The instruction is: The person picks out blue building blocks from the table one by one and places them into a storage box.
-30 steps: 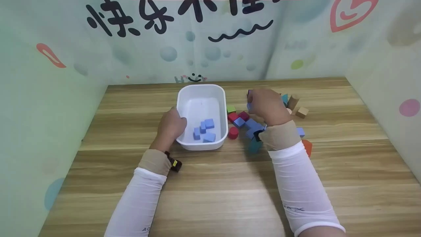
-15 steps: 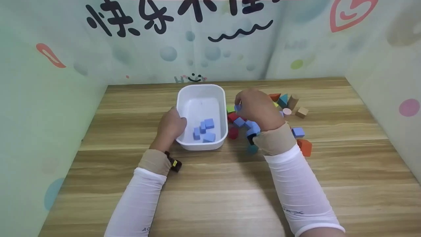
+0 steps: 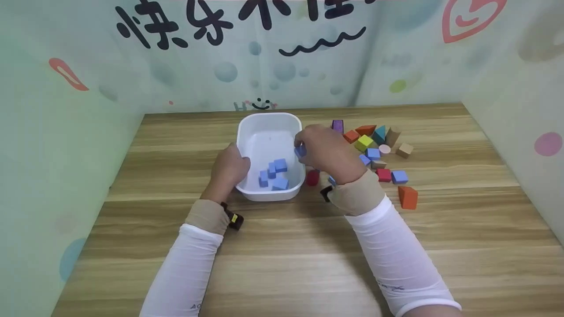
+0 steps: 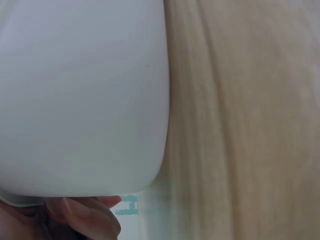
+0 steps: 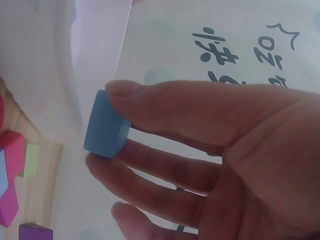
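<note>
"Wood-grain tabletop (image 3: 291, 264); what's in the fingers?"
"Right hand (image 3: 328, 147) pinches a blue block (image 5: 104, 125) at the right rim of the white tub (image 3: 269, 136)."
"And the left hand (image 3: 230, 167)?"
"Seems to grip the opposite rim, fingers partly hidden; more blue blocks (image 3: 280, 165) lie inside."

The head view looks forward and down from above the near side of the white tub (image 3: 269, 197), far enough back to take in the tub whole, the tabletop (image 3: 282, 264) around it and the backdrop (image 3: 189, 75) beyond it. The left wrist view, turned sideways, sits very close to the tub, whose outer wall fills about half its frame. The right wrist view, also sideways, looks closely along the right hand (image 3: 328, 149) towards the tub and shares the blue block (image 5: 103, 125) and backdrop lettering (image 5: 216, 46) with the head view.
</note>
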Demonstrator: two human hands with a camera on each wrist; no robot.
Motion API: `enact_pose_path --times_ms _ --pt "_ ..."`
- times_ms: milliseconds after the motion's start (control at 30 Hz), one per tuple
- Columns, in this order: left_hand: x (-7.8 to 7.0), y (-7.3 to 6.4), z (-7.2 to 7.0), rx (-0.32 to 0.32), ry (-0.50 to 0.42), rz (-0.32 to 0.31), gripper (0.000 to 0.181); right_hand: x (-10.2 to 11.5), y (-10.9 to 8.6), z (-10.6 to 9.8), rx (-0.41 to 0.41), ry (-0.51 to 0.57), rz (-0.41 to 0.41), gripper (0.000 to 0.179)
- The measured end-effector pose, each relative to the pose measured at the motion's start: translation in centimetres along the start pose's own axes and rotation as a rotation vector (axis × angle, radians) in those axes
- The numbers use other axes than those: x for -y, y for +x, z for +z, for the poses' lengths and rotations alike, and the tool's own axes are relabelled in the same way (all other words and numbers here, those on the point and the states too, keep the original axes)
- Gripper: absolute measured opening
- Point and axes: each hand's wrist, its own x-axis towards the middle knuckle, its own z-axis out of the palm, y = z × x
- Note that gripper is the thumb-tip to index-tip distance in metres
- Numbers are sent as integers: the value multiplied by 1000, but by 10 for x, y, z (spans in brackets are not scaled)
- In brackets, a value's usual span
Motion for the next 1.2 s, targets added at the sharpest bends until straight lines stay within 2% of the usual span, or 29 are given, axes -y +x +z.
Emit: enact_pose_path --times_ms 233,433,633,933,1200 --pt "-2 0 -1 15 -25 -24 62 10 0 7 11 -23 -63 38" --pt "-1 -1 0 6 -12 -12 60 17 2 16 54 -44 -159 39" --pt "-1 0 0 0 2 -11 61 22 1 27 37 -51 -228 36" --pt "2 0 0 -23 49 41 56 26 5 39 69 -125 -251 27" --pt "2 1 0 -15 35 35 56 30 5 44 84 -117 -250 26"
